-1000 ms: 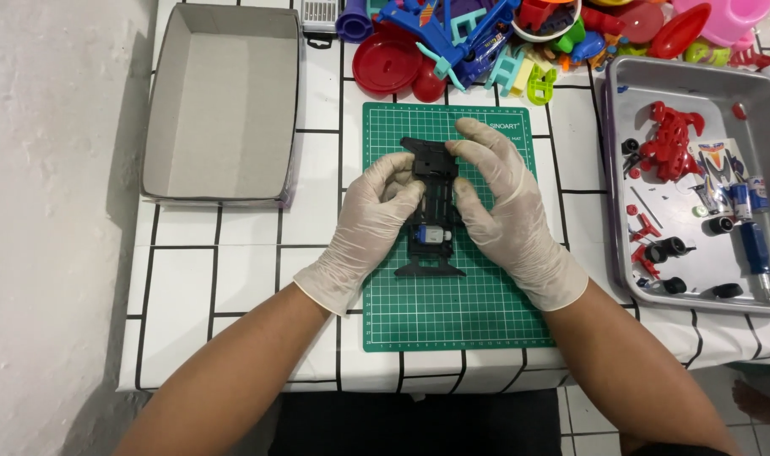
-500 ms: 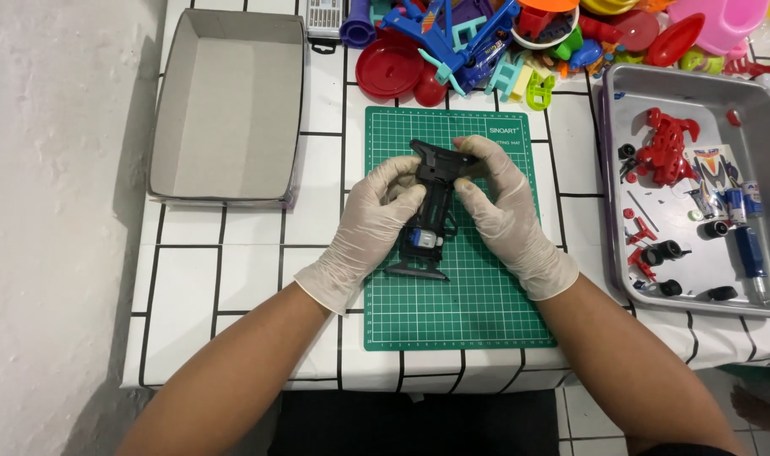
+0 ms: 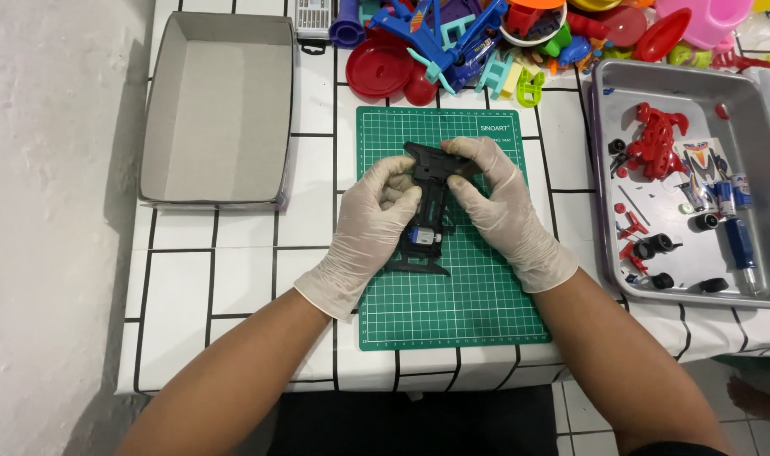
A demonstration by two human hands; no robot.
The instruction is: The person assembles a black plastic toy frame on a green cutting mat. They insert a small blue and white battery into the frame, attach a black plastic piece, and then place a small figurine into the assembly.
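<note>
Both gloved hands met over the green cutting mat (image 3: pixel 478 312), which lay on the white surface (image 3: pixel 225 287) marked with black grid lines. Between them was a black toy car chassis (image 3: pixel 427 203), held lengthwise above the mat's upper half, with a small silver motor (image 3: pixel 421 238) showing near its lower end.

The left hand (image 3: pixel 368 224) gripped the chassis from its left side, its fingers (image 3: pixel 398 181) curled closed around the upper middle of the frame. The right hand (image 3: pixel 499 211) held the top end from the other side, its fingers (image 3: pixel 461 152) pinched narrowly on the chassis's upper right corner. The two hands were nearly touching each other across the part. Whether the lower end of the chassis rested on the mat or hung just above it could not be told.

To the left of the mat, well apart from the hands, sat a grey cardboard tray (image 3: pixel 161 127). To the right, a metal tray (image 3: pixel 604 169) held red plastic parts (image 3: pixel 655 139), small black wheels (image 3: pixel 655 249) and a blue tube-shaped tool (image 3: pixel 740 245). Beyond the mat's far edge lay a pile of colourful plastic toys (image 3: pixel 486 42), with a red round lid (image 3: pixel 381 72) nearest the mat.
</note>
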